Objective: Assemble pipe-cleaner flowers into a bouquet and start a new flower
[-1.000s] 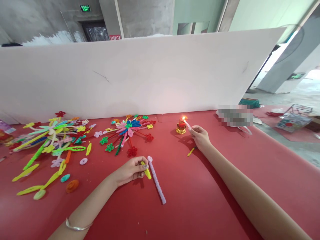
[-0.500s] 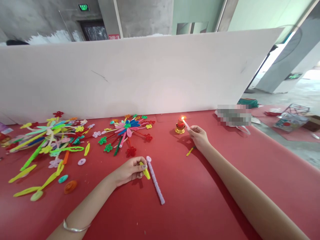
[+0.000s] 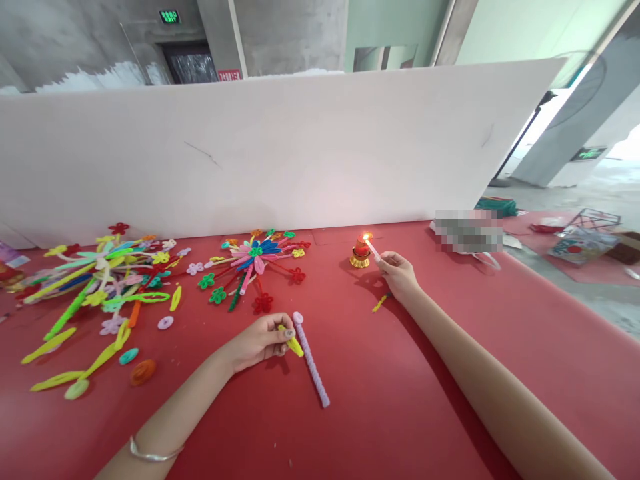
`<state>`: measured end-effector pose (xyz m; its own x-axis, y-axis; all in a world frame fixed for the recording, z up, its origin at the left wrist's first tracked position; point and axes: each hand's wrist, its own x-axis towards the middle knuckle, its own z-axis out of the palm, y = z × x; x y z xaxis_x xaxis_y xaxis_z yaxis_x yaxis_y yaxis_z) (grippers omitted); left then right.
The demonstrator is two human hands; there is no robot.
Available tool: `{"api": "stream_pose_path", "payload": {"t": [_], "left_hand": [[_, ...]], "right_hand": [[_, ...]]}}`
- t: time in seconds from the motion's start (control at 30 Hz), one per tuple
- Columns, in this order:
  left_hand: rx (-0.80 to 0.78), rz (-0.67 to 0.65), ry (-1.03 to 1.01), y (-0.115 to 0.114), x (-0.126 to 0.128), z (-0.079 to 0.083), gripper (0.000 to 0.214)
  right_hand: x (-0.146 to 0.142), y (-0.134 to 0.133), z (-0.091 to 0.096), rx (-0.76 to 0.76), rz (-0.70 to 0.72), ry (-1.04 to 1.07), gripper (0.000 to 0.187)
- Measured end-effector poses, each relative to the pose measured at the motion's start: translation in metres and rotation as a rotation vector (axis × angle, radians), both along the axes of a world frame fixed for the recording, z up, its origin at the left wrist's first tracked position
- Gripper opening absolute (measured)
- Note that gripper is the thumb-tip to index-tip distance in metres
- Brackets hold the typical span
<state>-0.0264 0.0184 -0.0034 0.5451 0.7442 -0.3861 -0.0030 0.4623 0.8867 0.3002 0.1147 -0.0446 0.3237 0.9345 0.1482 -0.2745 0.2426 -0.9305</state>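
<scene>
Just in front of me, over the red tabletop, the person's right grip is pinched around a slim white stick, whose far tip is at the flame of a small red candle on a gold holder. The left grip, nearer the body, is closed between thumb and fingers on a yellow fuzzy piece that pokes out toward the right. Just beside those fingertips lies a twisted lilac stick with a round top, slanting back toward the person; I can't tell whether the yellow piece touches it. Close below the right grip is a short yellow scrap. Beyond the left grip sits a many-coloured flower cluster, and off to its left sprawls a larger heap of fuzzy stems and blossoms. Between that heap and the left forearm are lilac, turquoise and orange coils. Farthest out, a white panel stands behind everything on the tabletop.
</scene>
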Motion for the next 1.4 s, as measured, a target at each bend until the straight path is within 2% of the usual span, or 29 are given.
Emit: {"api": "stream_pose_path", "payload": {"t": [0.57, 1.4], "left_hand": [[0.028, -0.009, 0.026, -0.0004, 0.0007, 0.0004, 0.026], [0.019, -0.013, 0.026, -0.0012, 0.0007, 0.0025, 0.026]], "right_hand": [[0.0033, 0.0038, -0.0054, -0.003, 0.0, 0.009, 0.037], [0.0024, 0.0025, -0.0037, -0.004, 0.016, 0.027, 0.035]]}}
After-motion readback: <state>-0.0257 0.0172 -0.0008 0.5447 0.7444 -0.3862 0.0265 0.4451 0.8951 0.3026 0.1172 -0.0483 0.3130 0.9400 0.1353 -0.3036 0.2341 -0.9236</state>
